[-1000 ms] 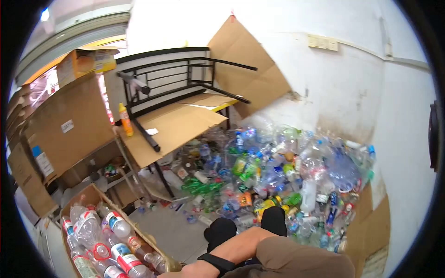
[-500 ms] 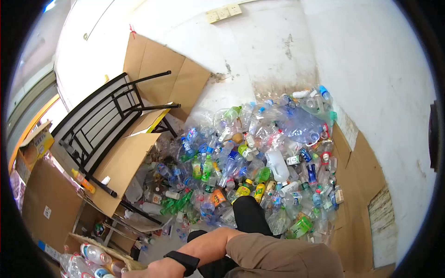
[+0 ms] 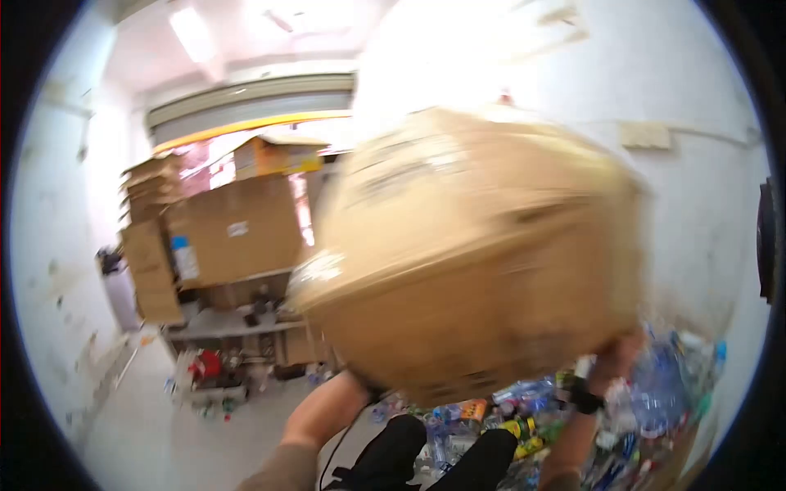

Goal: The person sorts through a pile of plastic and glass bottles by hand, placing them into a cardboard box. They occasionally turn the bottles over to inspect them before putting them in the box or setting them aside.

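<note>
A large brown cardboard box point(image 3: 483, 303) is lifted in front of me, tilted and smeared by motion. Its inside faces away from me, so what it contains is hidden. My right hand point(image 3: 620, 358), with a black band at the wrist, grips the box's lower right edge. On the other side, my left hand point(image 3: 366, 385) is at the box's lower left, its fingers hidden by the box. Below and behind it lies a heap of plastic bottles point(image 3: 524, 425), several with coloured labels, partly covered by the box.
A big blue-tinted water jug point(image 3: 657, 389) lies on the heap at right. To the left, more cardboard boxes point(image 3: 237, 229) stand on a shelf unit point(image 3: 229, 327), with a red object point(image 3: 207, 364) low down. Grey floor point(image 3: 155, 417) stretches at lower left, beside a stained wall point(image 3: 61, 245).
My view has swung left and up. The open box of bottles was low at left; now a large cardboard box is raised before me in both hands, hiding much of the heap.
</note>
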### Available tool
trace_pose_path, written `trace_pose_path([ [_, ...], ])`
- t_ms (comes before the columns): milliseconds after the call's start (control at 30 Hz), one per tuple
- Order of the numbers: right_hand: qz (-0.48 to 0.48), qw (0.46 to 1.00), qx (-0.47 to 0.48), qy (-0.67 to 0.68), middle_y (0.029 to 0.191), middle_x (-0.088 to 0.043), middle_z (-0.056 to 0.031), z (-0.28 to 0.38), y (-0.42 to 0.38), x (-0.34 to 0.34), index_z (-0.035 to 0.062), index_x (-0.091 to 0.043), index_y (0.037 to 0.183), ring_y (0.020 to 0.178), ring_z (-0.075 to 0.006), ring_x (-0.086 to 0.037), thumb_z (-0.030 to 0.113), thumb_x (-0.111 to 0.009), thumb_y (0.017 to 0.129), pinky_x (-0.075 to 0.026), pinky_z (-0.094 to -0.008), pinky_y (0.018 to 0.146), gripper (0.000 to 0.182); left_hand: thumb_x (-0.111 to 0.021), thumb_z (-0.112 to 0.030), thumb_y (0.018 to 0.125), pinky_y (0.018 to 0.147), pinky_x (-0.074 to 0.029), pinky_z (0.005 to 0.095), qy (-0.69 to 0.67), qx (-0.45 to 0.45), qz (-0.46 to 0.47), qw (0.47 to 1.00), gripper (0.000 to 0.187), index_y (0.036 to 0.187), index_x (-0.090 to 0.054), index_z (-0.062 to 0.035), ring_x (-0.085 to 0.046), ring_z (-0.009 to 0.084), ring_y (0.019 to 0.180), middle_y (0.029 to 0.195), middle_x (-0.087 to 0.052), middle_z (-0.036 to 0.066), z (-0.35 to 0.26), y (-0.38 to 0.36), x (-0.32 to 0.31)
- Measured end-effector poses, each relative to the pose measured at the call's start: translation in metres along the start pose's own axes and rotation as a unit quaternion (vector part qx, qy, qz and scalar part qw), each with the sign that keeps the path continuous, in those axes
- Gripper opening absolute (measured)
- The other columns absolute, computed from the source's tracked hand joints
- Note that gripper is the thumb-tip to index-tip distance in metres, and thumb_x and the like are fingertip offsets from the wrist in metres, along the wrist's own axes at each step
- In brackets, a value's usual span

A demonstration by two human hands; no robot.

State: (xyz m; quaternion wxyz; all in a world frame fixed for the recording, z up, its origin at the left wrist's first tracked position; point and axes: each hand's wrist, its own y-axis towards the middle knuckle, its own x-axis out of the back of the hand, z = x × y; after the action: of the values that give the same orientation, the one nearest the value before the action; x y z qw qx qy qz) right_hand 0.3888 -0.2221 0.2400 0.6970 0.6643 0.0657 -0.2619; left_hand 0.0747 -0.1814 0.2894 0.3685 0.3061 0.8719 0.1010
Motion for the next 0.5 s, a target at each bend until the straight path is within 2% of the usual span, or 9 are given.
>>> trace_pose_path([
  [100, -0.173, 0.977, -0.02, -0.124, 0.075, -0.064, -0.0115, -0.031, 0.01, 0.094, 0.0042, -0.068, 0.087, 0.065, -0.0285, -0.063, 0.024, -0.079, 0.068, -0.05, -0.0364, 0.061, 0.029, -0.049, -0.052, 0.098, 0.088, -0.052, 0.0409, 0.046, 0.032, 0.002, 0.998, 0.046, 0.121, -0.059, -0.0136, -0.063, 0.0229, 0.101, 0.11, -0.064, 0.007, 0.045, 0.104, -0.033],
  [133, -0.196, 0.966, -0.024, -0.167, 0.075, -0.064, -0.0115, -0.034, 0.011, 0.122, 0.0041, -0.068, 0.087, 0.065, -0.0285, -0.063, 0.024, -0.079, 0.069, -0.05, -0.0363, 0.062, 0.029, -0.052, -0.05, 0.096, 0.093, -0.05, 0.0415, 0.217, -0.044, -0.075, 0.972, 0.051, 0.127, -0.056, -0.0097, -0.059, 0.0256, 0.111, 0.12, -0.062, 0.012, 0.089, 0.157, -0.039],
  [200, -0.209, 0.949, -0.047, -0.231, 0.076, -0.064, -0.0115, -0.039, 0.006, 0.152, 0.0041, -0.067, 0.087, 0.066, -0.0284, -0.063, 0.023, -0.079, 0.069, -0.05, -0.0363, 0.062, 0.029, -0.061, -0.04, 0.089, 0.111, -0.033, 0.0478, 0.567, -0.241, 0.026, 0.787, 0.059, 0.139, -0.051, -0.0096, -0.037, 0.0396, 0.136, 0.144, -0.044, 0.024, 0.195, 0.226, -0.071],
  [233, -0.212, 0.941, -0.056, -0.258, 0.076, -0.064, -0.0115, -0.042, 0.003, 0.162, 0.0041, -0.067, 0.088, 0.066, -0.0283, -0.063, 0.023, -0.079, 0.069, -0.05, -0.0363, 0.062, 0.029, -0.06, -0.038, 0.089, 0.115, -0.026, 0.0489, 0.609, -0.246, 0.033, 0.753, 0.06, 0.14, -0.049, -0.0084, -0.033, 0.0413, 0.139, 0.149, -0.039, 0.024, 0.252, 0.23, -0.101],
  [267, -0.212, 0.934, -0.07, -0.279, 0.076, -0.064, -0.0115, -0.047, -0.003, 0.168, 0.004, -0.067, 0.088, 0.066, -0.0283, -0.063, 0.023, -0.078, 0.069, -0.05, -0.0363, 0.062, 0.029, -0.06, -0.035, 0.086, 0.117, -0.022, 0.0497, 0.617, -0.155, 0.166, 0.754, 0.063, 0.143, -0.047, -0.0088, -0.028, 0.0414, 0.143, 0.155, -0.031, 0.022, 0.288, 0.235, -0.124],
  [300, -0.21, 0.929, -0.082, -0.293, 0.077, -0.064, -0.0115, -0.052, -0.006, 0.174, 0.004, -0.067, 0.088, 0.067, -0.0282, -0.063, 0.023, -0.078, 0.069, -0.05, -0.0362, 0.063, 0.029, -0.06, -0.03, 0.085, 0.118, -0.018, 0.0515, 0.546, -0.092, 0.214, 0.805, 0.063, 0.142, -0.047, -0.0066, -0.026, 0.0411, 0.144, 0.158, -0.023, 0.023, 0.356, 0.237, -0.139],
  [333, -0.204, 0.926, -0.09, -0.305, 0.077, -0.063, -0.0115, -0.061, -0.012, 0.176, 0.004, -0.067, 0.089, 0.067, -0.0282, -0.063, 0.023, -0.078, 0.069, -0.05, -0.0362, 0.063, 0.029, -0.061, -0.026, 0.085, 0.118, -0.021, 0.0501, 0.575, -0.066, 0.298, 0.759, 0.062, 0.141, -0.048, -0.0054, -0.027, 0.0436, 0.143, 0.16, -0.015, 0.023, 0.397, 0.225, -0.146],
  [433, -0.185, 0.92, -0.104, -0.329, 0.078, -0.063, -0.0115, -0.09, -0.031, 0.17, 0.0039, -0.067, 0.089, 0.068, -0.028, -0.063, 0.023, -0.078, 0.07, -0.05, -0.0362, 0.063, 0.03, -0.065, -0.026, 0.085, 0.114, -0.03, 0.0486, 0.428, -0.014, 0.402, 0.809, 0.064, 0.141, -0.045, -0.0018, -0.029, 0.0476, 0.14, 0.161, -0.006, 0.023, 0.495, 0.186, -0.146],
  [500, -0.191, 0.904, -0.125, -0.361, 0.079, -0.063, -0.0115, -0.119, -0.042, 0.181, 0.0039, -0.067, 0.09, 0.068, -0.0279, -0.063, 0.023, -0.078, 0.07, -0.05, -0.0361, 0.064, 0.03, -0.075, -0.015, 0.075, 0.109, -0.039, 0.0474, 0.375, -0.332, 0.376, 0.779, 0.077, 0.142, -0.04, 0.0001, -0.03, 0.0516, 0.138, 0.161, -0.001, 0.023, 0.545, 0.168, -0.132],
])
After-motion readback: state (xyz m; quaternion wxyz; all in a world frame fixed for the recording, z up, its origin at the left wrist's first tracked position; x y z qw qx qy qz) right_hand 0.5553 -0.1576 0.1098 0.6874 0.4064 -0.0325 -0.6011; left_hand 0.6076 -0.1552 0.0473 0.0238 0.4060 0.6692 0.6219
